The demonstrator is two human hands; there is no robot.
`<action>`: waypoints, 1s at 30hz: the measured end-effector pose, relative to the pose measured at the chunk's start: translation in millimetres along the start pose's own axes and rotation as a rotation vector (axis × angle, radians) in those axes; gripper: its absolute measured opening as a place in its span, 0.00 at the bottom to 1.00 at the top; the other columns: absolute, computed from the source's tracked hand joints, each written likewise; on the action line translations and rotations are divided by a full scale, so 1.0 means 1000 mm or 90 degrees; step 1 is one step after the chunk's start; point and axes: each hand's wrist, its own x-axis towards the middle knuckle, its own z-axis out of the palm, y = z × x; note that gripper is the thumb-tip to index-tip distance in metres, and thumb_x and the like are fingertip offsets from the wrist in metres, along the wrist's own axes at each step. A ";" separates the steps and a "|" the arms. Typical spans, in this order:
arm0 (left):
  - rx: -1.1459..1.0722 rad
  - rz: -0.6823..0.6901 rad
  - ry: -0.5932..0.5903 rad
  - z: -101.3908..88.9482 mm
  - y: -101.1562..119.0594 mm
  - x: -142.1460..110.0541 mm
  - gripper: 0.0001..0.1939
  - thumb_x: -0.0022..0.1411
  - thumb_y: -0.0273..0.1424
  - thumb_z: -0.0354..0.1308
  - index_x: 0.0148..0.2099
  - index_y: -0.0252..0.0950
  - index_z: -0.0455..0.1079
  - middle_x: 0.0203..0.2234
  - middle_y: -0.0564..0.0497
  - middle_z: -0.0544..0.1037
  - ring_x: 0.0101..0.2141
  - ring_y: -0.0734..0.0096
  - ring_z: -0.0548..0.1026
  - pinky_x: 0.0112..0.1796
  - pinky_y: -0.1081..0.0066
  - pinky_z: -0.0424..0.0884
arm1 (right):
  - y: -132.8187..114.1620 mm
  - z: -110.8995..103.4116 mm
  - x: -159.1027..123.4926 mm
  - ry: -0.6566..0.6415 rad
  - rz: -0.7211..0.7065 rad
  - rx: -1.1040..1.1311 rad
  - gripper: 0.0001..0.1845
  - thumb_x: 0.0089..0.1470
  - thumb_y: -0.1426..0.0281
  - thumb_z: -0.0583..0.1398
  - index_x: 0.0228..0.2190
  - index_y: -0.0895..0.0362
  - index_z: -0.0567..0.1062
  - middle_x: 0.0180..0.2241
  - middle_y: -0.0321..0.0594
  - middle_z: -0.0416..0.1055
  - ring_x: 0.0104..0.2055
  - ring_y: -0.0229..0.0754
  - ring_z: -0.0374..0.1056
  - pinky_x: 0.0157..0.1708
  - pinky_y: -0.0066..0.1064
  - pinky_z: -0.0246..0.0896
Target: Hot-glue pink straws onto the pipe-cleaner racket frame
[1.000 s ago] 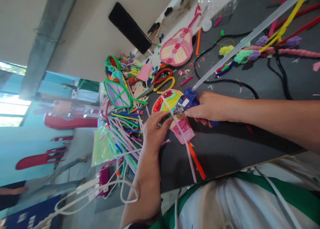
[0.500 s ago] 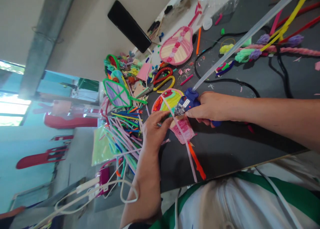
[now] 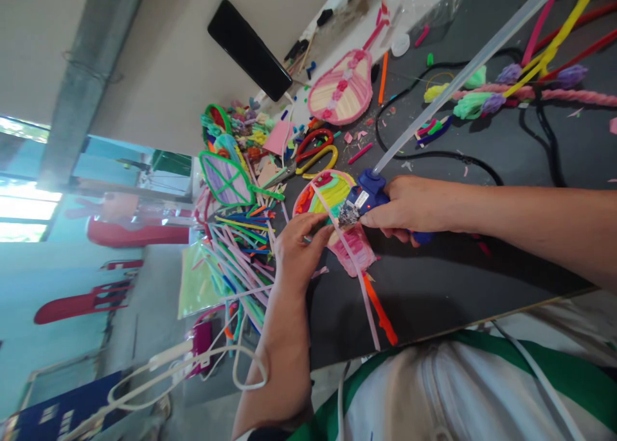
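My right hand (image 3: 402,206) is wrapped around a blue glue gun (image 3: 370,197) with a long translucent glue stick (image 3: 434,110) in its back. Its nozzle, wrapped in crinkled silver foil, points at a craft piece covered in colourful fuzzy stems (image 3: 354,248). My left hand (image 3: 299,245) lies at the piece's left side. Its thumb and forefinger pinch a pale pink pipe cleaner (image 3: 365,296) that crosses the piece and trails toward my body. The nozzle tip is close to this pipe cleaner; contact is hard to make out. An orange fuzzy stem (image 3: 380,312) sticks out below the piece.
Red-and-yellow-handled scissors (image 3: 315,155) lie beyond the piece. Loose pipe cleaners (image 3: 241,254) are heaped at left, near a green-edged leaf shape (image 3: 226,179). Farther back are a pink fan shape (image 3: 342,87) and a black phone (image 3: 249,50). A black cord (image 3: 448,155) loops at right.
The glue gun and my right hand have shifted very slightly right. My left hand stays put. At the lower left background, a person's arm is gone and a dark blue panel shows.
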 end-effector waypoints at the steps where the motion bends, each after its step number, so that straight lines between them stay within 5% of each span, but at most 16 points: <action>1: 0.002 0.000 -0.002 0.000 0.000 0.000 0.10 0.60 0.35 0.63 0.43 0.38 0.79 0.38 0.49 0.82 0.39 0.67 0.78 0.45 0.67 0.74 | 0.000 -0.001 0.000 0.003 -0.002 0.008 0.19 0.51 0.61 0.62 0.14 0.56 0.69 0.14 0.39 0.67 0.14 0.36 0.62 0.13 0.27 0.61; 10: -0.014 0.010 -0.007 -0.001 0.000 0.000 0.10 0.60 0.33 0.63 0.43 0.38 0.79 0.38 0.49 0.82 0.40 0.67 0.78 0.45 0.69 0.73 | -0.001 0.001 0.001 0.026 -0.010 0.050 0.12 0.51 0.65 0.62 0.20 0.57 0.72 0.17 0.37 0.70 0.17 0.35 0.64 0.13 0.24 0.61; 30: -0.015 0.001 -0.006 0.000 0.000 0.000 0.10 0.59 0.34 0.64 0.43 0.39 0.79 0.38 0.50 0.82 0.40 0.67 0.78 0.45 0.68 0.74 | 0.000 0.005 0.005 0.028 -0.014 0.017 0.14 0.51 0.64 0.60 0.18 0.56 0.69 0.15 0.36 0.67 0.15 0.34 0.63 0.13 0.23 0.60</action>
